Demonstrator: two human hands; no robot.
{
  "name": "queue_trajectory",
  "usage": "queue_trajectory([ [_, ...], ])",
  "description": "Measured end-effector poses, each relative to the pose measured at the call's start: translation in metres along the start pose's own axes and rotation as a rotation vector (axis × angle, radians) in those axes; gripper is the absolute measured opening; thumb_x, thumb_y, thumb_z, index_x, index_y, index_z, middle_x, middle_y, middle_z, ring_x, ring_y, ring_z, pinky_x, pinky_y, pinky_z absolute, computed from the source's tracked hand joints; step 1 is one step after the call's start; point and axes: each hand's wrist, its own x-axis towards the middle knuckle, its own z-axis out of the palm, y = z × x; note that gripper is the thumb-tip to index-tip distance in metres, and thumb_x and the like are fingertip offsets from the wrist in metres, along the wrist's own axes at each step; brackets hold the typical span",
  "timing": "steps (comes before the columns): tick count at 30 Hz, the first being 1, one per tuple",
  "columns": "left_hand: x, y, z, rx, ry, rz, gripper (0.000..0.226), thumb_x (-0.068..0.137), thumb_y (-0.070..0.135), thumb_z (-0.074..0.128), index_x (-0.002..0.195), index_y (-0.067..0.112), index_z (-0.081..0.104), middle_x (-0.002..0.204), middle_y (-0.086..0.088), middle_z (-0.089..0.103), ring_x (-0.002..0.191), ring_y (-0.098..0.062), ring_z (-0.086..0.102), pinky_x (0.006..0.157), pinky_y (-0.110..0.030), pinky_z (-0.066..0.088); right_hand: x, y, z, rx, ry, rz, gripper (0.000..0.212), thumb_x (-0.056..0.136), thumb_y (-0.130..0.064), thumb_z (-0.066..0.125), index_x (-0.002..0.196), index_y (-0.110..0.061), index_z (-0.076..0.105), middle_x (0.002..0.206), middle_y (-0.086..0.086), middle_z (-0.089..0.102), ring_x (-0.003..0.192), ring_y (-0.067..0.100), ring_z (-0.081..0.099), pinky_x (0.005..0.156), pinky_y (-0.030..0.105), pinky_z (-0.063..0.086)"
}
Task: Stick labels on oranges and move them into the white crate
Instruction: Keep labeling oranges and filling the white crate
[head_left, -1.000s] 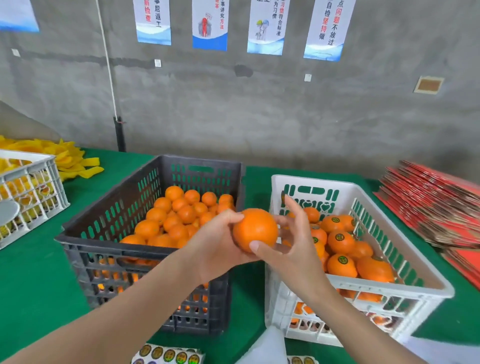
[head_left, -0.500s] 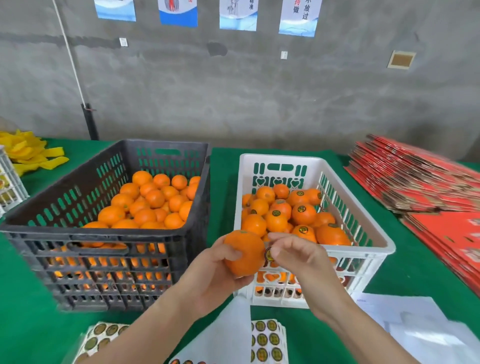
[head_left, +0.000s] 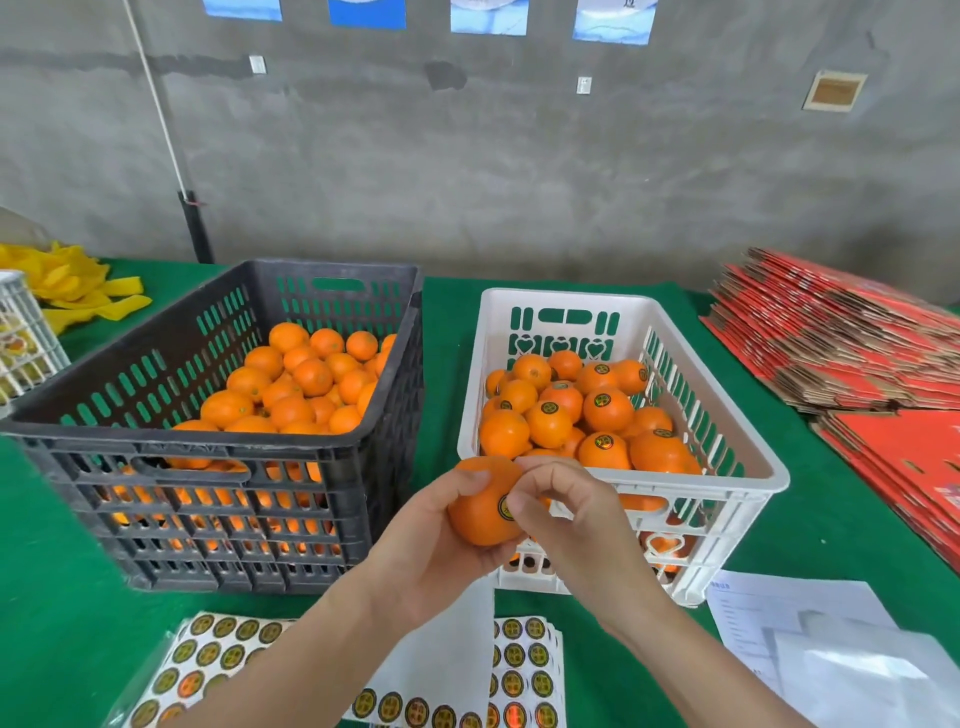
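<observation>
The left hand (head_left: 431, 545) grips an orange (head_left: 480, 512) from below and from the left, fingers curled round it, just in front of the near left corner of the white crate (head_left: 769, 467). The right hand (head_left: 566, 514) is closed, with its thumb and forefinger pinched at a round dark label (head_left: 505, 506) on the right side of that orange; the thumb hides part of the label.

The white crate stands on the right of the green table (head_left: 62, 597) and holds oranges that mostly show labels. Just beside it on the left, the black crate (head_left: 208, 519) is filled with bare oranges. Sheets of labels (head_left: 524, 670) lie near, under the forearms. White papers (head_left: 810, 623) lie near right, and flat red cartons (head_left: 831, 343) are stacked far right.
</observation>
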Motion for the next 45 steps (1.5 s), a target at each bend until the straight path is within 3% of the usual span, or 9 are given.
queue_trajectory([
  [10, -0.002, -0.004, 0.002, 0.053, -0.012, 0.0, 0.059, 0.064, 0.025, 0.069, 0.12, 0.011, 0.058, 0.108, -0.016, 0.07, 0.095, -0.028, 0.067, 0.081, -0.038, 0.05, -0.01, 0.013, 0.009, -0.167, 0.164, -0.241, 0.011, 0.083, -0.022, 0.064, 0.087, -0.031, 0.058, 0.112, -0.021, 0.048, 0.108, -0.004, 0.047, 0.071, 0.02, 0.051],
  [15, -0.001, -0.01, -0.001, 0.097, -0.025, -0.033, 0.051, 0.067, 0.021, 0.064, 0.117, 0.015, 0.056, 0.108, -0.016, 0.07, 0.099, -0.033, 0.067, 0.082, -0.039, 0.049, -0.01, 0.015, -0.005, 0.007, 0.095, -0.056, 0.073, 0.067, -0.038, 0.071, 0.123, -0.062, 0.03, 0.115, -0.025, 0.047, 0.095, -0.002, 0.055, 0.067, 0.021, 0.055],
  [20, 0.004, -0.007, 0.013, 0.121, -0.091, -0.003, 0.06, 0.067, 0.022, 0.068, 0.126, 0.012, 0.055, 0.111, -0.018, 0.069, 0.096, -0.033, 0.069, 0.082, -0.044, 0.056, -0.008, 0.016, -0.011, -0.038, -0.012, -0.096, 0.044, 0.073, -0.047, 0.06, 0.114, -0.047, 0.044, 0.113, -0.025, 0.051, 0.105, -0.005, 0.05, 0.077, 0.012, 0.049],
  [24, 0.014, 0.003, 0.029, 0.182, -0.148, 0.005, 0.066, 0.069, 0.031, 0.071, 0.13, 0.014, 0.052, 0.117, -0.015, 0.067, 0.1, -0.031, 0.068, 0.076, -0.038, 0.057, -0.002, 0.015, -0.02, -0.134, -0.074, -0.168, 0.066, 0.067, -0.04, 0.07, 0.122, -0.048, 0.033, 0.118, -0.026, 0.041, 0.11, -0.01, 0.043, 0.083, 0.009, 0.045],
  [27, 0.032, 0.015, 0.04, 0.358, -0.135, 0.037, 0.052, 0.088, 0.049, 0.052, 0.129, 0.017, 0.054, 0.122, -0.009, 0.066, 0.108, -0.026, 0.065, 0.082, -0.038, 0.055, 0.021, 0.018, -0.037, -0.241, 0.029, -0.262, 0.07, 0.063, -0.027, 0.075, 0.12, -0.042, 0.038, 0.119, -0.014, 0.043, 0.107, -0.005, 0.043, 0.085, 0.012, 0.043],
  [30, 0.063, 0.032, 0.047, 0.558, 0.038, 0.127, 0.049, 0.099, 0.047, 0.03, 0.127, 0.017, 0.056, 0.117, -0.007, 0.066, 0.106, -0.026, 0.063, 0.088, -0.037, 0.049, 0.077, 0.029, -0.075, -0.322, 0.135, -0.144, 0.071, 0.063, -0.02, 0.078, 0.122, -0.036, 0.041, 0.12, -0.009, 0.037, 0.106, 0.004, 0.043, 0.082, 0.011, 0.035],
  [34, 0.093, 0.043, 0.049, 0.59, 0.193, 0.125, 0.032, 0.1, 0.022, 0.042, 0.128, 0.011, 0.051, 0.11, -0.009, 0.062, 0.102, -0.027, 0.06, 0.09, -0.039, 0.048, 0.162, 0.071, -0.126, -0.616, 0.191, 0.133, 0.067, 0.072, -0.011, 0.071, 0.132, -0.018, 0.04, 0.13, 0.012, 0.037, 0.118, 0.03, 0.045, 0.096, 0.03, 0.04],
  [41, 0.109, 0.038, 0.04, 0.684, 0.275, 0.064, 0.023, 0.098, 0.008, 0.047, 0.117, 0.007, 0.059, 0.105, -0.013, 0.065, 0.095, -0.028, 0.063, 0.088, -0.039, 0.051, 0.203, 0.145, -0.149, -0.998, -0.074, 0.33, 0.066, 0.078, -0.007, 0.061, 0.138, -0.01, 0.034, 0.136, 0.021, 0.041, 0.121, 0.038, 0.046, 0.098, 0.045, 0.044],
  [45, 0.107, 0.038, 0.041, 0.699, 0.245, 0.087, 0.022, 0.099, 0.005, 0.043, 0.114, 0.009, 0.059, 0.097, -0.009, 0.066, 0.086, -0.022, 0.065, 0.077, -0.031, 0.055, 0.207, 0.149, -0.143, -1.137, -0.088, 0.342, 0.074, 0.082, -0.008, 0.06, 0.145, -0.016, 0.022, 0.15, 0.022, 0.018, 0.138, 0.04, 0.02, 0.11, 0.048, 0.027],
])
